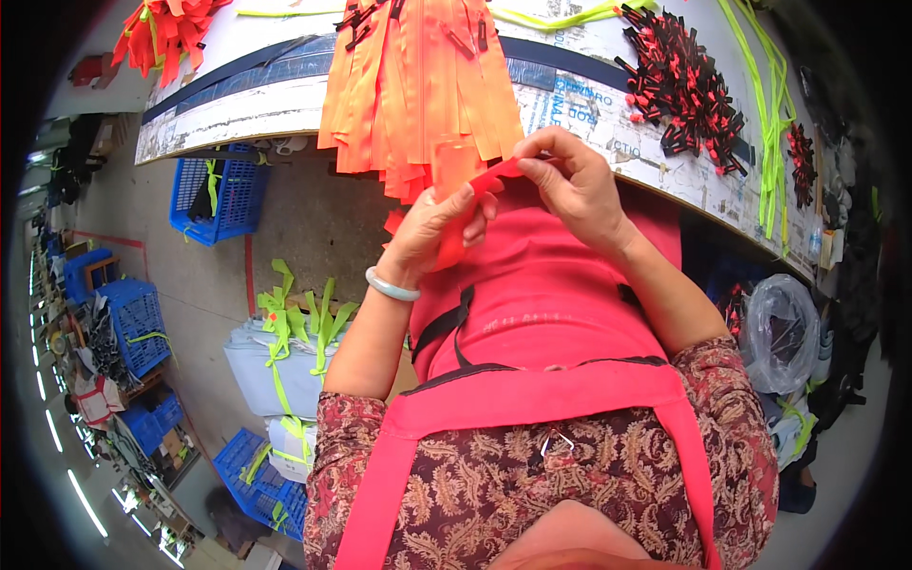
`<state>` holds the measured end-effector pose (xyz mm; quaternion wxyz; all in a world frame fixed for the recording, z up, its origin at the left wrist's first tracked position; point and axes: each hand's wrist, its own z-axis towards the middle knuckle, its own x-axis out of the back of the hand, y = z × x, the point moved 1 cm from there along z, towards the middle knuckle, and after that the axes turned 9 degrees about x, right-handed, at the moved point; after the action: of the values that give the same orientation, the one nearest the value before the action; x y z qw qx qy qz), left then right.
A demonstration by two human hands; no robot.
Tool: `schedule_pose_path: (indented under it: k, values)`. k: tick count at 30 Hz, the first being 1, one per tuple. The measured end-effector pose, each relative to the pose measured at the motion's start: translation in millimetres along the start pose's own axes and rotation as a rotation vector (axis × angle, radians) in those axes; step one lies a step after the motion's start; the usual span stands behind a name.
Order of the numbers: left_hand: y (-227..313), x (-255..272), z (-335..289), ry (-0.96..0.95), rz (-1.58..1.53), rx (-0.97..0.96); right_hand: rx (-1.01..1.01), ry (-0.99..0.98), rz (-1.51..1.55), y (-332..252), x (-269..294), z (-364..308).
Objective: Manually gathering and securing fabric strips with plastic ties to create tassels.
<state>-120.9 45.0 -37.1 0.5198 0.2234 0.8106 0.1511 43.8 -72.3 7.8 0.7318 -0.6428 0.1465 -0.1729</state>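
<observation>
In front of my apron, both hands are closed on a red-orange fabric strip point(501, 175). My left hand point(429, 233) grips its lower end, and more orange material hangs below those fingers. My right hand point(577, 188) pinches the other end between thumb and forefinger, slightly higher and to the right. Just beyond my left hand, a thick bundle of orange zippers point(418, 95) drapes over the table's near edge. Dark pulls show at the bundle's far end. Whether the held strip is one of these zippers I cannot tell.
The worktable point(237, 119) carries a heap of black-and-red small parts point(684, 90) at right. Yellow-green strips point(765, 123) lie beside it. Red-orange pieces point(169, 33) sit far left. Blue crates point(220, 195) and a tied pale bundle point(271, 366) stand on the floor at left.
</observation>
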Motion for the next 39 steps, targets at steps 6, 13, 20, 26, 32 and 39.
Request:
schedule_pose_path:
  k: [6, 13, 20, 26, 32, 39]
  values:
    - [33.7, 20.0, -15.4, 0.162, 0.186, -0.261, -0.101, -0.068, 0.108, -26.3, 19.0, 4.7]
    - [41.3, 39.8, -22.9, 0.17, 0.101, -0.349, -0.194, -0.197, 0.137, -43.5, 31.2, 11.5]
    - [14.1, -33.0, -9.2, 0.326, 0.525, -0.354, -0.105, -0.202, 0.02, -3.3, -4.9, -4.0]
    - [4.0, -22.7, -9.5, 0.336, 0.566, -0.305, 0.047, -0.41, -0.334, 4.6, -3.6, -10.3]
    - [-4.4, -22.5, -5.9, 0.306, 0.581, -0.279, 0.228, -0.445, -0.53, 1.8, -6.1, -16.4]
    - [-16.3, -40.7, 0.4, 0.285, 1.465, -0.866, -0.253, -0.255, 0.145, 53.1, -12.7, -39.2]
